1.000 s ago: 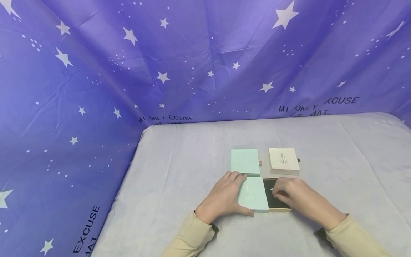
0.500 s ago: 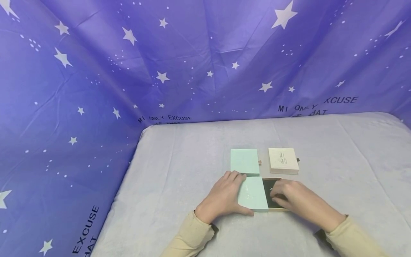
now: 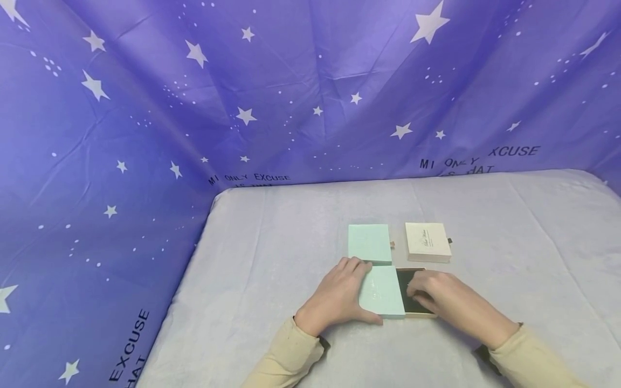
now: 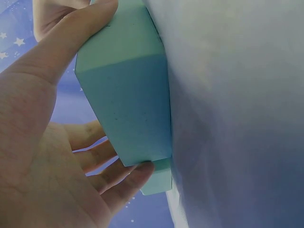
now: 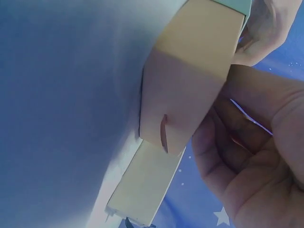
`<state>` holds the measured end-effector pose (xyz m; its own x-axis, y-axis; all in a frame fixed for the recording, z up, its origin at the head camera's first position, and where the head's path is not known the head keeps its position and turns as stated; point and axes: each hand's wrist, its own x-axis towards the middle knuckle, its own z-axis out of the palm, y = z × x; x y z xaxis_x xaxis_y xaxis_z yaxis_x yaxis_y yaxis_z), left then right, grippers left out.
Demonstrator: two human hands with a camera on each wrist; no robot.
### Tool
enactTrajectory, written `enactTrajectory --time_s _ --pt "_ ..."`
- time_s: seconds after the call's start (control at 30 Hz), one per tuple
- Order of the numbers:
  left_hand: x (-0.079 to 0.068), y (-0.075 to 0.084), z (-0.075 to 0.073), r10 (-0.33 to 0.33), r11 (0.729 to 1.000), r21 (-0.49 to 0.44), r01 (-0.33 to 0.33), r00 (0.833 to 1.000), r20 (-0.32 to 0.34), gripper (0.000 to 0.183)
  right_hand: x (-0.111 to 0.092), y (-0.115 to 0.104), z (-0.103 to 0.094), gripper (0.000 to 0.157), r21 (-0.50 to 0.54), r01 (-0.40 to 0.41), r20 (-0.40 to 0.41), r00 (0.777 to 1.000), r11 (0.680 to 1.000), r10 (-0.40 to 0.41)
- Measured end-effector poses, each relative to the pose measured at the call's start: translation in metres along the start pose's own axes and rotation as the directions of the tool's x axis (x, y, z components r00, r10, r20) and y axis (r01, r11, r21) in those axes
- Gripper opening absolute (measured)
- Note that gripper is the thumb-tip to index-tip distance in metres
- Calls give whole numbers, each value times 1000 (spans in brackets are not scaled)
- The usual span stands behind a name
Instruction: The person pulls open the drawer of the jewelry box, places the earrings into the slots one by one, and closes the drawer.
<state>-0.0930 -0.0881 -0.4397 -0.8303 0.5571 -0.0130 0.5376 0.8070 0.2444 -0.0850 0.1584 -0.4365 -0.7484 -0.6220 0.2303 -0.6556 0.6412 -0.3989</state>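
My left hand (image 3: 339, 296) grips the mint-green sleeve of a small drawer box (image 3: 381, 291), thumb on the near side and fingers on the far side. The left wrist view shows the sleeve (image 4: 126, 102) between thumb and fingers. From its right end the drawer (image 3: 412, 307) stands pulled out, with a black inside and peach-coloured walls. My right hand (image 3: 439, 291) reaches over the drawer with curled fingers, their tips down in it; what they touch there is hidden. A ribbon pull (image 5: 164, 134) hangs on the drawer's end.
A second mint-green box (image 3: 370, 242) with a pinkish tab lies just behind the first. To its right is a cream box (image 3: 428, 242) with dark lettering and a dark tab. A grey cloth (image 3: 281, 237) covers the table; a purple star-patterned curtain (image 3: 291, 97) hangs behind.
My right fingertips have shifted slightly left in the drawer, covering a tiny pale mark or piece seen there before. The left hand and the boxes stay in place.
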Motion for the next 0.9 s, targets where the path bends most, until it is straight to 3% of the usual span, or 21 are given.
enactTrajectory --time_s 0.33,0.53,0.73,0.9 --pt "0 0 -1 5 1000 4 -5 1000 -4 110 2 0 2 33 4 -10 5 1000 1000 10" --pt "-1 0 0 9 1000 4 -9 1000 -4 111 0 -2 -3 20 21 -75 34 997 997 74" --pt "0 0 0 6 1000 5 -6 1000 -4 111 -5 -1 -16 16 33 -183 -55 981 982 185" --pt "0 0 -1 1 1000 5 -1 1000 2 110 -9 6 -25 17 36 -216 -89 972 976 218"
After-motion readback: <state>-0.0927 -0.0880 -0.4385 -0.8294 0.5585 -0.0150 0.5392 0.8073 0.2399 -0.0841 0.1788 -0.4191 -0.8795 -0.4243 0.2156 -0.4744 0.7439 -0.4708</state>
